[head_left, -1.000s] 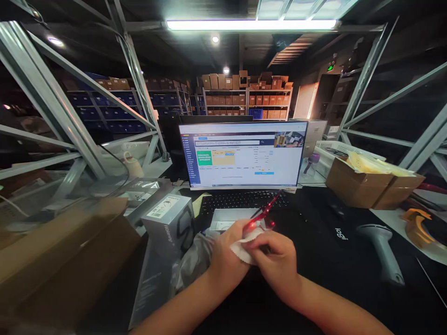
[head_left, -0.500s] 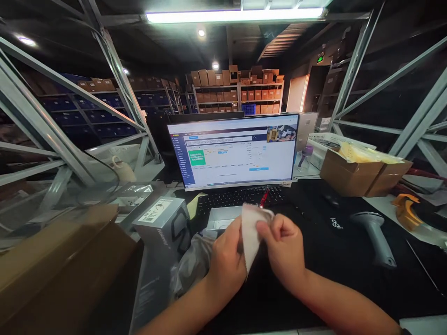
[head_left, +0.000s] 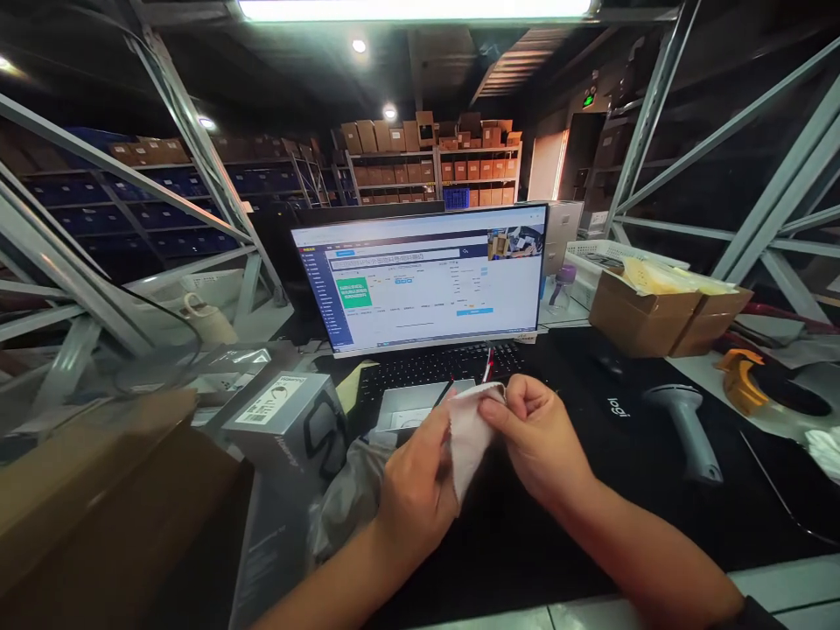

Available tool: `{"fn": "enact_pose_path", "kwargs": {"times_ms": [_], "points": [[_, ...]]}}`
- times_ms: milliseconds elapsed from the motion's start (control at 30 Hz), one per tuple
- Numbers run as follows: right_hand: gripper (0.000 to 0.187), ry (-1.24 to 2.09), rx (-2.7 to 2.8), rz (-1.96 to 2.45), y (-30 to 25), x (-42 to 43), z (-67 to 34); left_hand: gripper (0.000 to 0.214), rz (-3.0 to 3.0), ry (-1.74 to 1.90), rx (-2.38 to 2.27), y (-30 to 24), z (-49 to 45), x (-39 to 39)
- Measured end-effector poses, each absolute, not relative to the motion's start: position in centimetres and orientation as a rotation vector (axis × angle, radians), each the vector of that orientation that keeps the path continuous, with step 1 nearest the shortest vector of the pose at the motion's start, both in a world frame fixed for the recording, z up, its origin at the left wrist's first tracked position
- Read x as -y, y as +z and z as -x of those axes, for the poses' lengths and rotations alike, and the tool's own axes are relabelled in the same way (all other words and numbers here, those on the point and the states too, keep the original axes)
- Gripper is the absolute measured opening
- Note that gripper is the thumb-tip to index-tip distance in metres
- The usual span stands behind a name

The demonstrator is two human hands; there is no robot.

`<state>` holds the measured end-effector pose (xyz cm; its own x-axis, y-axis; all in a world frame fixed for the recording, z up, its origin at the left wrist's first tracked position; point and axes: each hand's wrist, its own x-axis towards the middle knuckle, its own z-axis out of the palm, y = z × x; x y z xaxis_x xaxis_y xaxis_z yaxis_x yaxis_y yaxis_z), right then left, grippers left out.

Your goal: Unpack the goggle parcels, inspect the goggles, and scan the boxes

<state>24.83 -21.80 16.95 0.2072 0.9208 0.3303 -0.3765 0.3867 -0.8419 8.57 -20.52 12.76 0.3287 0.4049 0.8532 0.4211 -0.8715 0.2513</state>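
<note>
Both my hands meet over the black desk mat. My left hand and my right hand are closed on a small white cloth. The cloth is wrapped round a pair of red-framed glasses; only a thin red arm and a dark arm stick up above it. Just beyond the hands lies a grey open case, then a black keyboard and the lit monitor. A crumpled clear plastic bag lies under my left wrist.
A grey product box and a brown carton stand at the left. A white barcode scanner lies on the right of the mat. An open carton with yellow envelopes and an orange tape dispenser sit at the right.
The cloth, bunched low around the glasses a second ago, is now lifted and folded over them between both hands. The red glow on the frame is gone. The head has tilted downward.
</note>
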Motion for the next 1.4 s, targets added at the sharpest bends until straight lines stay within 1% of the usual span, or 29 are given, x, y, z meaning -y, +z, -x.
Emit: {"fn": "enact_pose_path", "kwargs": {"times_ms": [133,233,300,367,467,600,700,767,900,1000,1033,1100,1167,1233,1300,1367,1400], "points": [[0.044,0.794,1.007,0.78,15.3,22.6,-22.6,0.061,2.579,-1.608,0.895,12.7,-7.9,20.4],[0.043,0.713,1.123,0.771,14.6,23.1,-21.5,0.063,2.565,-1.616,0.827,12.5,-7.5,20.2],[0.044,0.829,1.134,0.741,15.0,23.1,-21.8,0.065,2.59,-1.591,0.792,12.6,-7.4,20.0],[0.046,1.012,1.04,0.709,15.9,22.9,-22.9,0.065,2.617,-1.572,0.758,12.8,-7.4,20.0],[0.055,1.188,0.869,0.641,17.5,22.4,-24.8,0.064,2.633,-1.569,0.691,13.1,-7.6,20.0],[0.064,1.294,0.8,0.601,18.4,21.6,-25.7,0.066,2.693,-1.536,0.743,13.6,-7.5,20.0],[0.066,1.252,0.758,0.599,17.6,21.2,-24.8,0.067,2.7,-1.568,0.877,13.6,-7.4,20.0],[0.061,1.125,0.764,0.634,16.5,21.1,-23.8,0.066,2.685,-1.608,0.948,13.4,-7.4,20.0],[0.039,0.831,0.946,0.748,14.0,21.6,-21.9,0.065,2.666,-1.61,0.939,12.8,-7.4,19.7],[0.031,0.709,1.058,0.761,13.3,22.0,-21.4,0.063,2.632,-1.612,0.927,12.6,-7.3,19.5],[0.03,0.733,1.076,0.771,13.4,22.0,-21.6,0.062,2.625,-1.61,0.92,12.6,-7.3,19.5],[0.033,0.894,1.045,0.772,14.3,21.9,-22.3,0.062,2.619,-1.594,0.878,12.8,-7.2,19.5],[0.042,1.11,0.925,0.708,15.7,21.7,-23.4,0.062,2.615,-1.575,0.831,12.9,-7.3,19.5],[0.054,1.252,0.78,0.618,17.1,21.4,-24.4,0.064,2.601,-1.554,0.8,13.0,-7.3,19.6],[0.06,1.308,0.705,0.584,17.7,21.2,-24.7,0.066,2.596,-1.543,0.804,13.0,-7.5,19.7],[0.058,1.289,0.673,0.588,17.3,21.1,-24.3,0.065,2.615,-1.542,0.852,12.8,-7.6,19.9],[0.055,1.247,0.673,0.602,16.7,21.1,-23.9,0.063,2.626,-1.551,0.894,12.7,-7.6,19.9]]}}
